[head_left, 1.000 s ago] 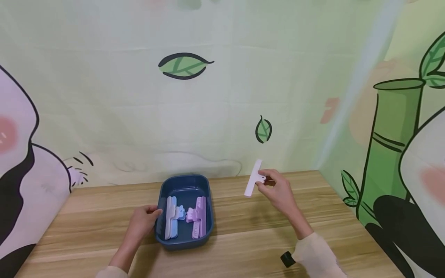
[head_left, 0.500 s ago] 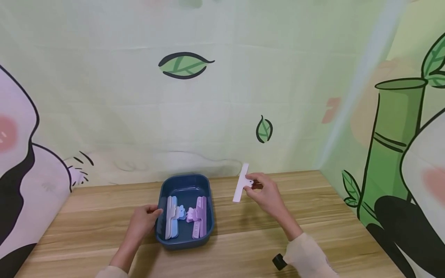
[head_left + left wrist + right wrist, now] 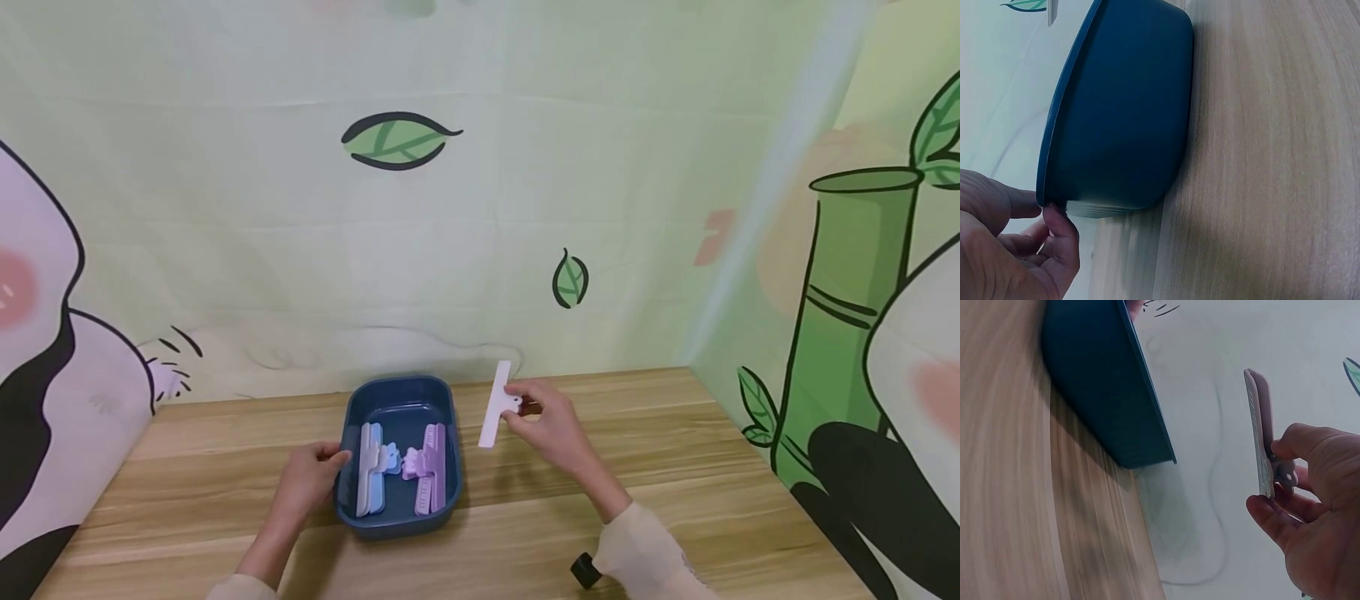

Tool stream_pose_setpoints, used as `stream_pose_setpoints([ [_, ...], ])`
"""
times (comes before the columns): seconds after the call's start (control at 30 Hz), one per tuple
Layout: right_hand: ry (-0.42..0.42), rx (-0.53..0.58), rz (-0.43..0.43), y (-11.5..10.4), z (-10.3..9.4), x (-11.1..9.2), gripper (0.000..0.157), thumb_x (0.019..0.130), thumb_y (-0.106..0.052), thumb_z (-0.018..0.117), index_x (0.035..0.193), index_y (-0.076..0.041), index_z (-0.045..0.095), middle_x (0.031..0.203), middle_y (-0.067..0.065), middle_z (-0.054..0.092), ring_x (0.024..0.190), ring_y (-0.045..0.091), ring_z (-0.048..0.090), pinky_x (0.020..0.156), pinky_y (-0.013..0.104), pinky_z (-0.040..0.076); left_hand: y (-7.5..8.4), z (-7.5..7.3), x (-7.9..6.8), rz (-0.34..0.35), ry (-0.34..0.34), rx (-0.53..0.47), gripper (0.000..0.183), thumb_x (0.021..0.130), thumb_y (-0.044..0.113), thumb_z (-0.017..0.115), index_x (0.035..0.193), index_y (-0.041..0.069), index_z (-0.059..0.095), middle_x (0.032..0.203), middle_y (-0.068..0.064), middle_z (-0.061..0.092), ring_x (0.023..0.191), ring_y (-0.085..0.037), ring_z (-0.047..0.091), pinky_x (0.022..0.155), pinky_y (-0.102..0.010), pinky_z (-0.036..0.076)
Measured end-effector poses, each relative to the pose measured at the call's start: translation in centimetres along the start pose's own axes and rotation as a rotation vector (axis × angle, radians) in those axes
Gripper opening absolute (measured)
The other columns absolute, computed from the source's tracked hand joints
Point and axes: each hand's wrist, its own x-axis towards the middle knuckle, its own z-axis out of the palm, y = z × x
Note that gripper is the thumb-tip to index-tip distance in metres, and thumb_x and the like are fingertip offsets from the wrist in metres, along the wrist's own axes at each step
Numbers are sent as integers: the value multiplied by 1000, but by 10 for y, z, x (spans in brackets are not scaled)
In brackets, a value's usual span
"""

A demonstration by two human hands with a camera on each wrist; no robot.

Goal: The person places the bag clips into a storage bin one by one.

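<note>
My right hand (image 3: pixel 551 425) pinches a pale pink bag clip (image 3: pixel 496 406) by its handle, above the table and just right of a dark blue bin (image 3: pixel 397 527). The right wrist view shows this long clip (image 3: pixel 1262 425) between thumb and fingers. My left hand (image 3: pixel 307 479) pinches the bin's left rim; in the left wrist view the thumb and fingers (image 3: pixel 1063 240) close on the rim's edge. Inside the bin, a white clip (image 3: pixel 365 475) and a blue clip (image 3: pixel 377 492) lie together at left. Two purple clips (image 3: pixel 432 467) lie at right, their handles facing the others.
The wooden table (image 3: pixel 525 533) meets a printed cloth backdrop (image 3: pixel 480 250) with leaf drawings at the back. Another cloth panel with bamboo (image 3: pixel 855 317) borders the right side. A small black object (image 3: pixel 586 571) is by my right sleeve.
My right hand has moved left and slightly down with the pale pink bag clip, closer to the bin. The left hand and the bin have stayed in place.
</note>
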Motion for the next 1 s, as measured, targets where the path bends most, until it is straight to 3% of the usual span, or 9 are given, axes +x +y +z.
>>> stream_pose_setpoints([
  [0.33, -35, 18, -43, -8, 21, 5, 30, 84, 8, 77, 113, 8, 71, 109, 19, 70, 87, 26, 65, 76, 42, 60, 0, -1, 1, -3, -3, -5, 39, 108, 13, 55, 138, -11, 55, 123, -29, 59, 99, -36, 57, 77, -36, 57],
  [0.5, -73, 19, -9, -13, 31, 5, 30, 85, 6, 77, 115, 7, 72, 110, 17, 70, 88, 25, 65, 79, 39, 60, 1, 0, 1, -9, -6, -2, 39, 108, 14, 55, 138, -11, 55, 123, -29, 59, 100, -36, 57, 79, -38, 57],
  [0.8, -123, 18, -15, -19, 47, 7, 30, 87, 2, 77, 116, 7, 71, 112, 18, 69, 89, 28, 66, 81, 45, 60, 1, 0, -1, -10, -5, -5, 39, 108, 14, 55, 138, -11, 55, 123, -29, 59, 101, -36, 56, 80, -39, 57],
  [1.0, -175, 10, 26, -23, 54, 8, 31, 90, -1, 75, 120, 6, 70, 117, 17, 68, 93, 33, 66, 84, 48, 59, 2, 0, -2, -7, 1, -7, 39, 108, 14, 55, 138, -11, 56, 121, -28, 59, 99, -35, 57, 77, -37, 57],
])
